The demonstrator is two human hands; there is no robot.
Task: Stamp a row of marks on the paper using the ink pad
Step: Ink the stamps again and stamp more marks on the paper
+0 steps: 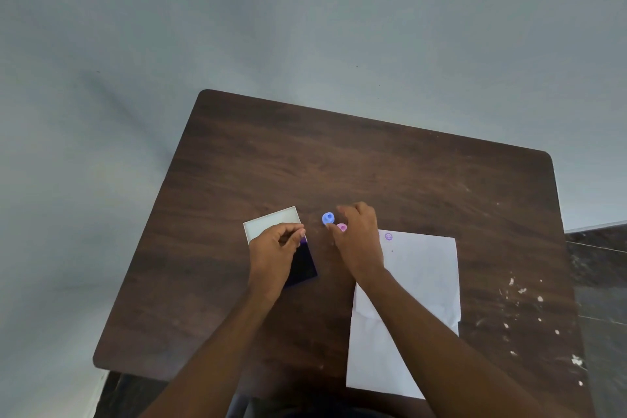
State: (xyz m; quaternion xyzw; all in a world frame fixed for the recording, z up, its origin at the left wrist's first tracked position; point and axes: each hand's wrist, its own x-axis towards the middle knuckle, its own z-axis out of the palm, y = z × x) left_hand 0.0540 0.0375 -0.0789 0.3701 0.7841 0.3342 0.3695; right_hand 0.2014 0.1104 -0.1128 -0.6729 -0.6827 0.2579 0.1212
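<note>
Pink stamp (342,227) under right hand (356,241)

Blue stamp (328,218), pink stamp (342,227), perhaps purple ink pad (303,265).

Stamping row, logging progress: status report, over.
Left hand steadies open ink pad. Right hand at pink stamp, grip unclear; blue stamp beside. One mark on paper. Nothing blocking.

Both forearms reach forward from the bottom edge, bare to the wrist. The left hand (274,254) lies palm down, its fingers curled under with thumb and forefinger tips pinched close together. The right hand (356,241) stretches a little farther out, knuckles up, fingers bent downward and loosely gathered, the wrist angled in toward the left one.
</note>
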